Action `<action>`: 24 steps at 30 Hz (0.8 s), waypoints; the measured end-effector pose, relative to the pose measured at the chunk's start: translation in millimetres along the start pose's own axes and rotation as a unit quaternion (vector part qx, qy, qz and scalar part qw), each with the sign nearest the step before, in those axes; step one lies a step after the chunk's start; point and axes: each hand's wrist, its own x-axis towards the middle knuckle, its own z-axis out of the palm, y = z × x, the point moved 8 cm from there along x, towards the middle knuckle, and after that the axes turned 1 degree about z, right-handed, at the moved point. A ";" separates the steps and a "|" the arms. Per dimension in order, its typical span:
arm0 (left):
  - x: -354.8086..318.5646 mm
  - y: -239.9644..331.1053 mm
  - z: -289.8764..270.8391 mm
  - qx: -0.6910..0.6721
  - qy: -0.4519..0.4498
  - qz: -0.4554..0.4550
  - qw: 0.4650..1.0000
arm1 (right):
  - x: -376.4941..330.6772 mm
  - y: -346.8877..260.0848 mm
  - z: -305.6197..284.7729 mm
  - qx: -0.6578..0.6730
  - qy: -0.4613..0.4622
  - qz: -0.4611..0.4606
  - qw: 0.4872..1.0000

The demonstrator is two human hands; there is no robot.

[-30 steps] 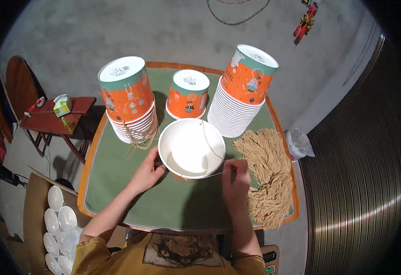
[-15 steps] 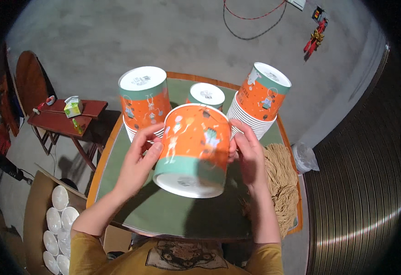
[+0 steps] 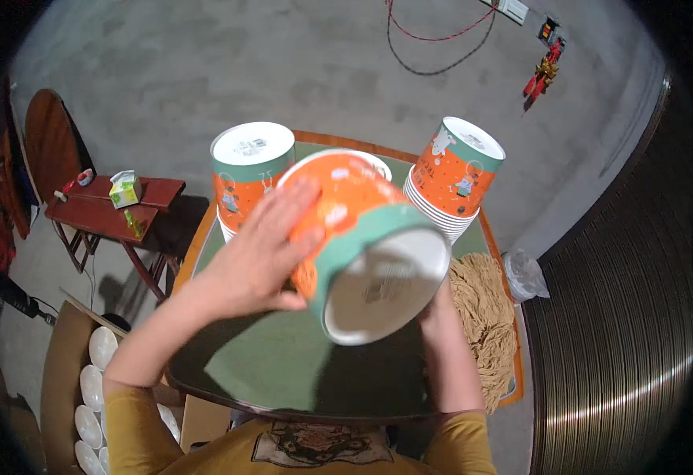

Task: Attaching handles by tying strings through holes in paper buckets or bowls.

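An orange paper tub (image 3: 338,202) with a green band and white base is held tilted over the table, its base turned toward the lower right. My left hand (image 3: 271,245) grips its left side, fingers spread along the printed wall and thumb low near the band. At the right, my right hand (image 3: 438,305) reaches up behind the tub, which hides its fingers. Beyond it, upside-down tubs stand in a left stack (image 3: 251,170) and a right stack (image 3: 459,170). Another tub's white base (image 3: 376,164) shows partly behind the held one.
The green-topped table (image 3: 283,364) has a wooden rim. A bundle of tan string (image 3: 483,332) lies along its right side. A cardboard box (image 3: 65,380) of white round items stands lower left, and a red bench (image 3: 156,190) with a tissue pack beyond. A ridged dark panel (image 3: 608,317) curves at right.
The tub has been tipped and turned so its base faces right and more toward me. My left hand has moved up onto its side; my right hand has slipped behind it.
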 end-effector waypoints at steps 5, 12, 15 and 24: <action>40.8 -56.8 -40.2 -0.107 0.103 -0.077 0.986 | 48.1 -36.3 29.6 0.049 0.000 -0.079 0.996; 98.6 -116.9 -59.1 -0.305 0.149 -0.181 0.923 | 98.7 -86.7 62.3 -0.054 -0.102 -0.201 0.973; 105.1 -136.5 -48.3 -0.224 0.122 -0.180 0.950 | 115.1 -82.0 58.7 -0.083 -0.081 -0.201 0.973; 68.2 -162.7 -44.3 -0.149 0.102 -0.214 0.960 | 151.8 -36.5 67.0 -0.122 -0.082 -0.183 0.972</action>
